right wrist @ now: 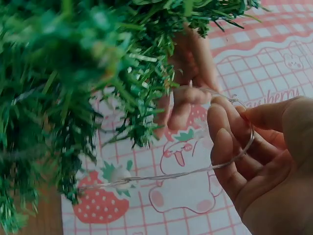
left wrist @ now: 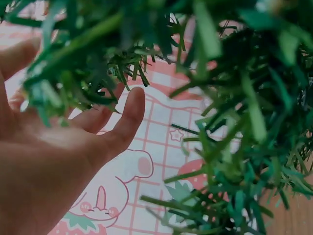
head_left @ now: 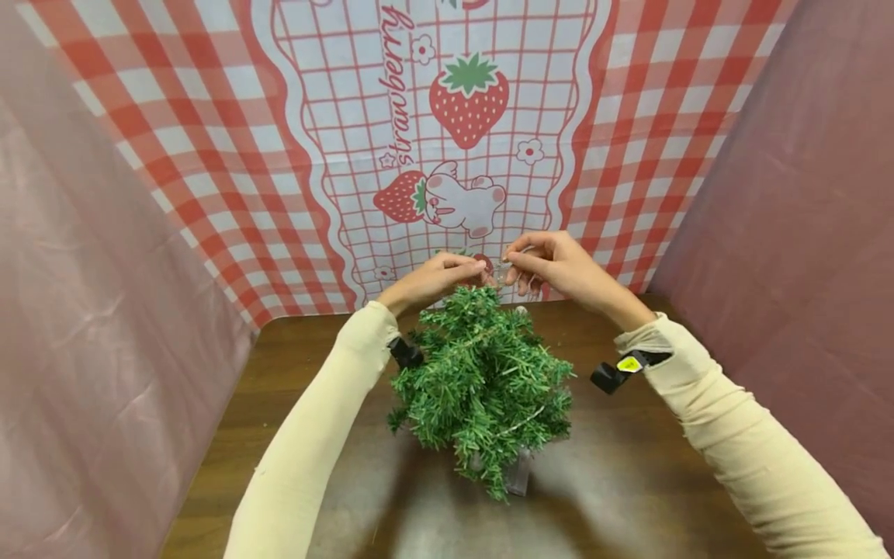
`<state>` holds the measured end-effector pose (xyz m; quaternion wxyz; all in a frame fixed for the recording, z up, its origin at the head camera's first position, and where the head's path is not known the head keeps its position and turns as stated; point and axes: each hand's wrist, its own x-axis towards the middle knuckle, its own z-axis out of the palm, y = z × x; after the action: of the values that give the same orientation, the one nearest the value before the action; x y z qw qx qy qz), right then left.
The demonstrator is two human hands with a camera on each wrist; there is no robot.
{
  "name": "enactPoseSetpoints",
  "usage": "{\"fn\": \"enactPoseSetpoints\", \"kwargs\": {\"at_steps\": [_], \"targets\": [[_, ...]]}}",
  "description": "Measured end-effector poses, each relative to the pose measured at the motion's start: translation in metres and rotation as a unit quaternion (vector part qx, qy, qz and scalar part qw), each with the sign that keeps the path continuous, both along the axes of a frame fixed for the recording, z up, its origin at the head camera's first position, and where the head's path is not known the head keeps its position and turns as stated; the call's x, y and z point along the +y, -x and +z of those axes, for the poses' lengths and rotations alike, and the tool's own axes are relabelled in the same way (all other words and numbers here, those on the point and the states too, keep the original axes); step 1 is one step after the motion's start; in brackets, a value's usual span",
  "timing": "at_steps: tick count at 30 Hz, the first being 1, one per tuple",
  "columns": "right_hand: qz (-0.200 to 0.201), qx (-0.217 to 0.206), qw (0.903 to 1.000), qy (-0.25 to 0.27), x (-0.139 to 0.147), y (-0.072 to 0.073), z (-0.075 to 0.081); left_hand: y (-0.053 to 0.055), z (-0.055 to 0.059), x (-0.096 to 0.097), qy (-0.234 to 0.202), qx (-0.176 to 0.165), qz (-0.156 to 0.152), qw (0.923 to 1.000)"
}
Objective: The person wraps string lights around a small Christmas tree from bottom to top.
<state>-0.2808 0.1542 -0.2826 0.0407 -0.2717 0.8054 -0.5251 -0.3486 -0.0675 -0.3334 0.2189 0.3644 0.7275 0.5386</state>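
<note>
Nearest me on the head feed are the cream sleeves, the left one (head_left: 300, 442) and the right one (head_left: 740, 435), reaching in from the near side past a small artificial fir tree (head_left: 482, 380). The tree stands on a brown wooden table (head_left: 300, 380), its clear base (head_left: 519, 473) partly showing at the near side. I see the left hand (head_left: 440, 278) at the far left of the treetop and the right hand (head_left: 562, 264) at its far right, a narrow gap between them. A black strap (head_left: 407, 353) sits at the left wrist and another (head_left: 628, 366), with a yellow patch, at the right. Beyond hangs a red-and-white strawberry-print cloth (head_left: 209, 116), with pinkish drapes on the left (head_left: 112, 256) and right (head_left: 775, 194).

On my left wrist feed, green branches fill the near top and right. The left hand lies close among them, its little finger extended; the other fingers are partly hidden, so I cannot tell whether they hold anything.

On my right wrist feed, branches crowd the left. The right hand pinches a thin silvery wire (right wrist: 193, 171) between thumb and forefinger, the remaining fingers bent. The wire makes a loop beside the tree: its lower strand runs left into the branches, its upper strand towards the left hand's fingers, on the far side of the needles.
</note>
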Motion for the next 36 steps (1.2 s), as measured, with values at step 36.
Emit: {"fn": "enactPoseSetpoints", "kwargs": {"at_steps": [36], "targets": [[-0.214,0.309,0.9045,-0.202,0.050,-0.041,-0.012,-0.021,0.021,-0.014,-0.002,0.315,0.193,0.9292]]}}
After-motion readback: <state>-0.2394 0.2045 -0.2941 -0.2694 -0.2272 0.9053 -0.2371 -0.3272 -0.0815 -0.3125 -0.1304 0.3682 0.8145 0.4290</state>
